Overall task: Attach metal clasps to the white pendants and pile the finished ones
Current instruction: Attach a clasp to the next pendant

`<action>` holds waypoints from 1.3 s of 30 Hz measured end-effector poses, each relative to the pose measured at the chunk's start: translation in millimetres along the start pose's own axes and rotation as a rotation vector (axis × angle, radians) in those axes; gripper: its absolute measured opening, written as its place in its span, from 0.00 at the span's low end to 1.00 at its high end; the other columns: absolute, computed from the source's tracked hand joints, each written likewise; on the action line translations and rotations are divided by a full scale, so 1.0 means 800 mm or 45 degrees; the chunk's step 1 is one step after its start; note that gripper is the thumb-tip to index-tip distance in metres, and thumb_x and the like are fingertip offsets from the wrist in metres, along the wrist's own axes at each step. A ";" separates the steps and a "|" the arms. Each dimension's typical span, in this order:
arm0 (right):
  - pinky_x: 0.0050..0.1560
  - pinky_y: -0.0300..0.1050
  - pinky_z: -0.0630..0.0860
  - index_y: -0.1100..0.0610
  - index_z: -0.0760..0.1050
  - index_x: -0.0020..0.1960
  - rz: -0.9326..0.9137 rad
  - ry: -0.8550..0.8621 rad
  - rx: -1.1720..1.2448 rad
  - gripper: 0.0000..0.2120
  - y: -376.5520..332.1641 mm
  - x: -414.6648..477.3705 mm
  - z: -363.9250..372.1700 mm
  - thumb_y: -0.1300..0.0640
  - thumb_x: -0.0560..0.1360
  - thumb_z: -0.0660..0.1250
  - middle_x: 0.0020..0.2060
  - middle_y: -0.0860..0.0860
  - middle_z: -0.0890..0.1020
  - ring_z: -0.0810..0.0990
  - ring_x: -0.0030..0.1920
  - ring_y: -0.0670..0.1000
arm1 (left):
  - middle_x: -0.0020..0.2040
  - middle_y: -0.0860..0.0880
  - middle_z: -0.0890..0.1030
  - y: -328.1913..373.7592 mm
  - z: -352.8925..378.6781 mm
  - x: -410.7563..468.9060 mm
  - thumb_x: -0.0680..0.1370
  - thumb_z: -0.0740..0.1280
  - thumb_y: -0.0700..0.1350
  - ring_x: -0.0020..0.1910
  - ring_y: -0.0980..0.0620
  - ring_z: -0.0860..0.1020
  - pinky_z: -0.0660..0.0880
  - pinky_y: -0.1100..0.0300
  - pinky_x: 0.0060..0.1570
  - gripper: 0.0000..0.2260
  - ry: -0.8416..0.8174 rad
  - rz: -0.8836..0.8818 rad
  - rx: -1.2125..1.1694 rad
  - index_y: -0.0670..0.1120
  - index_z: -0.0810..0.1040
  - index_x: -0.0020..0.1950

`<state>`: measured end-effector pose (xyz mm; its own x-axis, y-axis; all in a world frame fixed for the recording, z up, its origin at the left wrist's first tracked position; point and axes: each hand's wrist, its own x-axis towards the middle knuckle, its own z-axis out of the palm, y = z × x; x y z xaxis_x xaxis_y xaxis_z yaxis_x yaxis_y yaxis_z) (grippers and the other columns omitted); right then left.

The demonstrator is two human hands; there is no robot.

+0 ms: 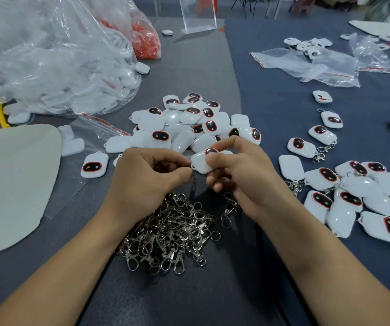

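We are pinching the pendant (pixel 201 164) in our right hand (pixel 242 171) while our left hand (pixel 145 176) is pinching a clasp (pixel 191 167) at its corner — on so slight a grip, we are risking it slipping into the heap (pixel 173 231) below both hands.

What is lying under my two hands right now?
A heap of metal clasps lies beneath the left hand and the right hand, which grips a white pendant. The hands hide the heap's upper part.
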<state>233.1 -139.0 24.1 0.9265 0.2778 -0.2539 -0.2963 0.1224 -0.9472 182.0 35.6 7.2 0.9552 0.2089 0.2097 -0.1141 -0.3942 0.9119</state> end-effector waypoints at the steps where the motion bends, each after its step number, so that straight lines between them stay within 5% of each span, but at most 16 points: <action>1: 0.22 0.39 0.71 0.60 0.73 0.50 0.023 -0.012 0.026 0.08 -0.001 -0.001 0.000 0.71 0.77 0.68 0.27 0.54 0.81 0.77 0.23 0.50 | 0.36 0.52 0.86 0.001 -0.001 0.001 0.68 0.81 0.41 0.34 0.58 0.80 0.79 0.61 0.39 0.11 -0.021 -0.021 -0.049 0.56 0.87 0.43; 12: 0.21 0.39 0.69 0.59 0.73 0.49 -0.004 -0.103 0.064 0.09 -0.009 -0.012 0.001 0.71 0.76 0.68 0.28 0.56 0.80 0.76 0.24 0.51 | 0.36 0.51 0.86 0.005 -0.002 -0.004 0.64 0.81 0.53 0.33 0.60 0.77 0.75 0.64 0.37 0.06 -0.068 -0.049 -0.112 0.62 0.86 0.37; 19: 0.21 0.40 0.71 0.59 0.73 0.49 -0.070 -0.060 0.179 0.10 -0.001 -0.013 0.017 0.72 0.76 0.67 0.28 0.56 0.80 0.77 0.23 0.51 | 0.30 0.59 0.73 0.011 0.002 -0.016 0.70 0.74 0.48 0.32 0.62 0.71 0.63 0.73 0.34 0.09 0.168 0.385 0.566 0.59 0.77 0.35; 23: 0.21 0.38 0.71 0.59 0.75 0.49 0.041 -0.083 0.296 0.07 -0.003 -0.011 0.015 0.70 0.78 0.66 0.28 0.54 0.81 0.77 0.23 0.48 | 0.32 0.61 0.81 0.013 0.006 -0.013 0.68 0.77 0.47 0.32 0.64 0.76 0.68 0.74 0.37 0.06 0.216 0.290 0.186 0.58 0.84 0.37; 28: 0.22 0.37 0.71 0.59 0.75 0.50 0.035 -0.081 0.366 0.07 -0.006 -0.012 0.015 0.70 0.77 0.67 0.29 0.54 0.81 0.77 0.24 0.48 | 0.37 0.51 0.86 0.018 0.008 -0.010 0.70 0.78 0.46 0.37 0.57 0.80 0.78 0.57 0.42 0.07 0.106 0.019 -0.230 0.59 0.87 0.40; 32: 0.22 0.41 0.72 0.58 0.74 0.50 -0.278 -0.002 0.111 0.12 0.001 -0.015 0.015 0.73 0.74 0.69 0.29 0.55 0.81 0.77 0.24 0.52 | 0.33 0.59 0.80 0.014 0.006 -0.011 0.71 0.75 0.48 0.33 0.61 0.75 0.69 0.67 0.35 0.05 0.102 0.226 0.270 0.58 0.84 0.39; 35: 0.24 0.43 0.73 0.52 0.75 0.47 -0.470 0.022 -0.189 0.13 0.010 -0.015 0.020 0.68 0.72 0.71 0.28 0.54 0.81 0.78 0.25 0.55 | 0.32 0.57 0.77 0.010 0.000 -0.011 0.71 0.73 0.47 0.34 0.54 0.74 0.65 0.60 0.36 0.01 0.073 0.464 0.800 0.52 0.85 0.40; 39: 0.23 0.43 0.73 0.55 0.74 0.49 -0.368 -0.026 -0.060 0.13 0.009 -0.015 0.025 0.72 0.74 0.69 0.28 0.55 0.81 0.78 0.25 0.54 | 0.32 0.59 0.77 0.008 -0.005 -0.016 0.69 0.75 0.48 0.33 0.58 0.74 0.66 0.68 0.35 0.05 0.147 0.334 0.595 0.56 0.82 0.35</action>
<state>215.1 -122.7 24.0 0.9658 0.2574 0.0311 -0.0095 0.1549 -0.9879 167.6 33.6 11.9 0.8718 0.1364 0.4704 -0.1858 -0.7965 0.5754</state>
